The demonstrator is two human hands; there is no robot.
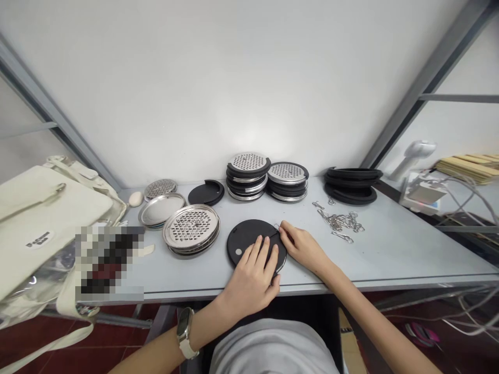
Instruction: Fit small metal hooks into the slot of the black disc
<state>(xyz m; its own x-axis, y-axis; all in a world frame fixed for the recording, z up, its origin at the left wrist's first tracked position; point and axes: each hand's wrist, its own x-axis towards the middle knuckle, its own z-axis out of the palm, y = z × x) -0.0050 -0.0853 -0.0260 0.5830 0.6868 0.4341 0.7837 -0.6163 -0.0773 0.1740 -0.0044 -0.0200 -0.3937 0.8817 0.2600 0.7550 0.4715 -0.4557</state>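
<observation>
A round black disc lies near the front edge of the grey table, with a small pale dot on its left part. My left hand rests on it, fingers spread over its surface. At the disc's right rim, the fingers of my right hand are pinched on a thin metal hook, only partly visible. Left of the disc sits a pile of round perforated metal plates. Small metal hooks lie loose in a heap to the right.
Behind stand two stacks of black-rimmed perforated discs and a black ring stack. Plain metal plates and a black disc are at back left. A cream bag covers the left end; a white scanner stands right.
</observation>
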